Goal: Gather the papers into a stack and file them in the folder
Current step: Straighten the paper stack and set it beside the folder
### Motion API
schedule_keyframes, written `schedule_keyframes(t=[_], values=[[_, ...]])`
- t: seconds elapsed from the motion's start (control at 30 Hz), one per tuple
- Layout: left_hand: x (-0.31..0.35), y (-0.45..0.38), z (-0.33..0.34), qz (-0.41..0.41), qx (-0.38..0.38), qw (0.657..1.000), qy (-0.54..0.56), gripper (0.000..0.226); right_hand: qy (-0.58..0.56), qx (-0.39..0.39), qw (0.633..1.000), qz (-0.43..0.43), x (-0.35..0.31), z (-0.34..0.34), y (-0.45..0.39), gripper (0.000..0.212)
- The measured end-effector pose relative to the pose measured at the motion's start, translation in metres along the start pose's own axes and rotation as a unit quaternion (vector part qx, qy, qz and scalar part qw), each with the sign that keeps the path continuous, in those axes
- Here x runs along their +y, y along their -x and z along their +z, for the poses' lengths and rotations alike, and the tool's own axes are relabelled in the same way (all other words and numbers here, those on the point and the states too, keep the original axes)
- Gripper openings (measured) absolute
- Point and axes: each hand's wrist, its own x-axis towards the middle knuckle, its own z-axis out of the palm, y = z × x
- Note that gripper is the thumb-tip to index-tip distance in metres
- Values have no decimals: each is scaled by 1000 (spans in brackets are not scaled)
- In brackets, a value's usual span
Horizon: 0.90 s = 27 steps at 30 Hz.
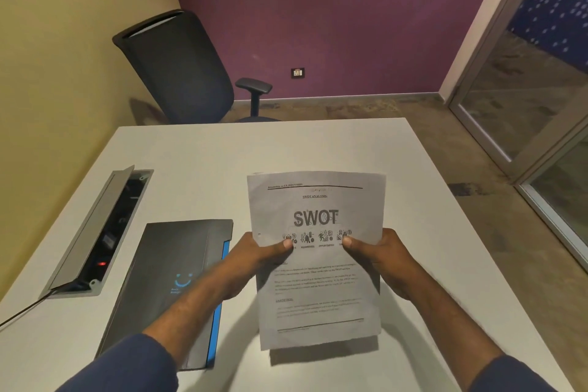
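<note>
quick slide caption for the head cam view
Both hands, left hand and right hand, hold the papers upright above the white table, closed folder lying to the left.

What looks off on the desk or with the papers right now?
Nothing is spilled or torn. Two small things: the papers, held in both hands, look slightly wrinkled, with a sheet edge peeking out behind the top corner, so the stack is not squared. The desk's cable box lid stands open left of the closed folder.
</note>
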Motion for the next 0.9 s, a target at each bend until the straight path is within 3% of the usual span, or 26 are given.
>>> schedule_keyframes(t=[0.23,0.4,0.47,0.6,0.9], values=[[-11,-3,9,77,123,986,-76,12,20,75,996,-44,22,8,-3,12],[-35,-2,24,155,214,961,-76,28,43,101,983,-148,41,24,5,38],[-51,-1,29,136,219,964,-67,27,51,120,982,-139,59,29,8,40],[-78,0,35,85,235,967,-44,25,64,147,984,-79,93,32,14,24],[-92,2,37,49,239,968,-51,18,60,160,985,-33,103,30,18,15]])
